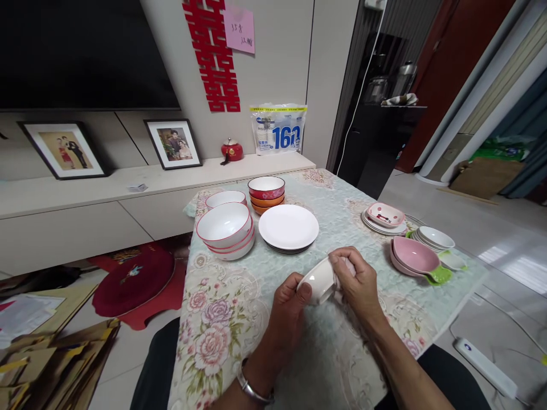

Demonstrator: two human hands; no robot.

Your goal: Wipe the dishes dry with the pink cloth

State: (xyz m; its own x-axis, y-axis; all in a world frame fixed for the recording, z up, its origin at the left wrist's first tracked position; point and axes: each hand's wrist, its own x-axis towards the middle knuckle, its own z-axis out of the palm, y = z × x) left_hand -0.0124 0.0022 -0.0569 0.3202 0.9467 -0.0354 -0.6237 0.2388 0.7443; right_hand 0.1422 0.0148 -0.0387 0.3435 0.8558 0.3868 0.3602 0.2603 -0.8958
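Note:
Over the near middle of the table, a small white bowl (317, 280) is held tilted on its side, its foot ring showing. My left hand (287, 307) is closed on its left edge, thumb on the outside. My right hand (358, 285) is closed around a pale pinkish cloth (349, 266) and presses it against the bowl's right side; most of the cloth is hidden by the fingers. Just beyond is a stack with a white plate (288, 226) on top. White bowls with red rims (224, 225) are stacked left of it.
Red and orange bowls (267, 196) are stacked farther back. At the right are a pink strawberry-shaped bowl (415, 255), a cartoon dish (386, 215) on plates, and small white bowls (436, 237). A red stool (134, 279) stands left of the flowered tablecloth (217, 319). A power strip (485, 367) lies on the floor.

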